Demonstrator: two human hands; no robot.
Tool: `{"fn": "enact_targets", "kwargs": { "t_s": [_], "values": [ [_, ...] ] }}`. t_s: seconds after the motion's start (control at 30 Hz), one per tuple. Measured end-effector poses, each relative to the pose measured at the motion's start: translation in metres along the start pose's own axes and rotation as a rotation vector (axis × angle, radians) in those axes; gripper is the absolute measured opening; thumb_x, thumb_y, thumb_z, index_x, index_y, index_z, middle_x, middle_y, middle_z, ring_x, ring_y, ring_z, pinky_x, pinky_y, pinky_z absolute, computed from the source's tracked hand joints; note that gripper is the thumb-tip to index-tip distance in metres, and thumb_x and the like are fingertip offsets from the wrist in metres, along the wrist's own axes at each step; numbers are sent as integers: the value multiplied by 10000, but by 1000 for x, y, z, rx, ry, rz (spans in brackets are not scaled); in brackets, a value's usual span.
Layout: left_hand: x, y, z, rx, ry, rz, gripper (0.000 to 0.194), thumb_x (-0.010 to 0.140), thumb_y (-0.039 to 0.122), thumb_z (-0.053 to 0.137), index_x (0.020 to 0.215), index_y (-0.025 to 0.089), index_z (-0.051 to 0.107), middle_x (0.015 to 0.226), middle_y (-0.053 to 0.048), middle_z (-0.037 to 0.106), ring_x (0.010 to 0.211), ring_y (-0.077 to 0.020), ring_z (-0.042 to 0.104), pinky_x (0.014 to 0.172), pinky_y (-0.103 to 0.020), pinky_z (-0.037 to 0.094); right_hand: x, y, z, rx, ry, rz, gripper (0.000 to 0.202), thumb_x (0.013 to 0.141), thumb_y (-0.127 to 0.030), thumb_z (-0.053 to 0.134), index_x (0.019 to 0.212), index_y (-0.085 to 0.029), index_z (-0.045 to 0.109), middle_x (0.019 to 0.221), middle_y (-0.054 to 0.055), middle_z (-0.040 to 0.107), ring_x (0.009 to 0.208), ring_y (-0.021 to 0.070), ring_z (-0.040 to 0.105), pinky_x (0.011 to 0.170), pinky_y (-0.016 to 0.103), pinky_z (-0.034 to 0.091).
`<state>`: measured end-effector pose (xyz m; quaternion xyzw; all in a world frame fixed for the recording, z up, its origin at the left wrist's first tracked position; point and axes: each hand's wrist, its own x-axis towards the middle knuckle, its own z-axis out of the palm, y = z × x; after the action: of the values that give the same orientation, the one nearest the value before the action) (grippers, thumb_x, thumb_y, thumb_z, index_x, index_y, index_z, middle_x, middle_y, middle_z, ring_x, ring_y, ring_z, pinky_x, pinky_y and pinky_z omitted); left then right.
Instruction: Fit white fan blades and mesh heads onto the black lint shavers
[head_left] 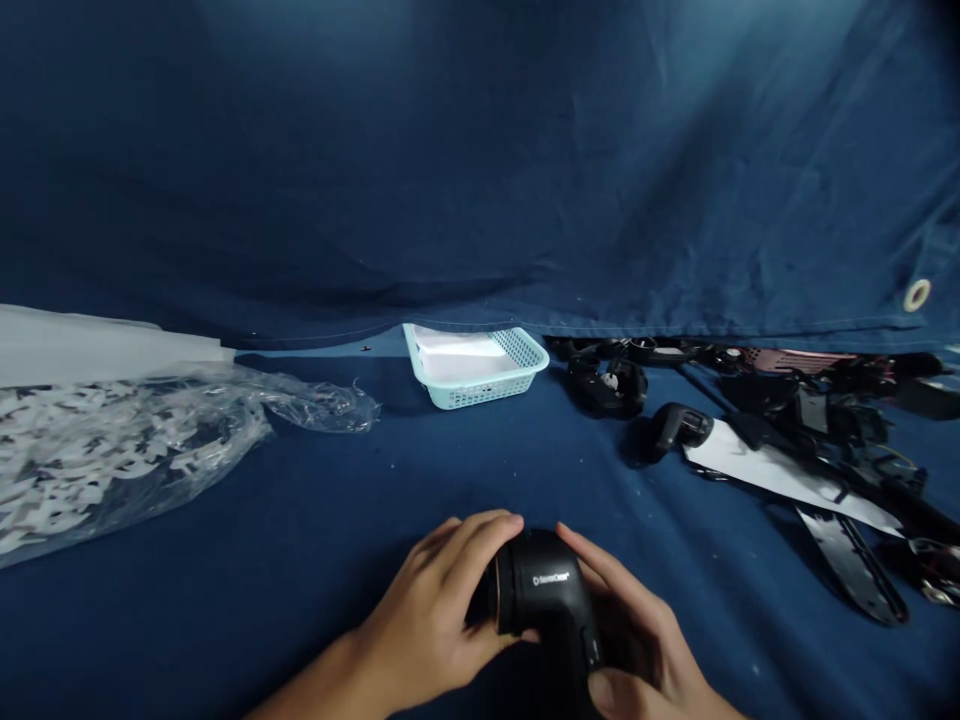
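Device (551, 600), black w/ an angled head, sits btwn both hands: L hand (442, 600) clasps the round end, R hand (664, 640) wraps the handle. If L hand slips on the smooth-looking casing, it could twist & drop onto blue cloth (420, 480) below the grip.

Black elbow-shaped device (546, 600); white lettering (551, 578) upright; wide end (506, 588) facing left; held two-handed.
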<state>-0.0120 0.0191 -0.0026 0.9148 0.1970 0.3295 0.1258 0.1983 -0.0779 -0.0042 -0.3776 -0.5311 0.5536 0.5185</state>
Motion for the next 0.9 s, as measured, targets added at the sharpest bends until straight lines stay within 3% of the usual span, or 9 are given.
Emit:
{"fn": "enact_targets", "kwargs": {
  "t_s": [0.2,0.47,0.67,0.9],
  "values": [
    [0,-1,1,-18,25,2,607,913,488,581,1375,175,341,1225,-156,637,1108,-285,641,913,-451,564,0,0,2,-51,29,-6,661,797,-378,707,1412,-378,464,1277,69,658,1092,317,663,918,447,520],
    [0,-2,1,-91,-8,-111,683,866,462,663,1400,236,303,1270,-130,601,1135,-284,622,937,-452,552,5,-4,3,-46,49,33,655,788,-391,689,1405,-396,468,1353,41,612,1265,314,547,1045,457,415],
    [1,-6,4,-172,-23,-141,688,901,464,615,1450,306,232,1355,-116,523,1207,-277,575,971,-443,536,15,-3,0,-9,50,14,634,767,-334,699,1363,-441,508,1245,10,671,1106,273,641,958,395,476],
    [3,-6,3,-184,-77,-196,740,820,421,735,1410,355,292,1358,-58,536,1185,-249,588,991,-414,519,20,-2,-4,35,34,154,683,759,-363,660,1413,-374,465,1177,50,691,1014,298,663,946,455,460]
  ]
}}
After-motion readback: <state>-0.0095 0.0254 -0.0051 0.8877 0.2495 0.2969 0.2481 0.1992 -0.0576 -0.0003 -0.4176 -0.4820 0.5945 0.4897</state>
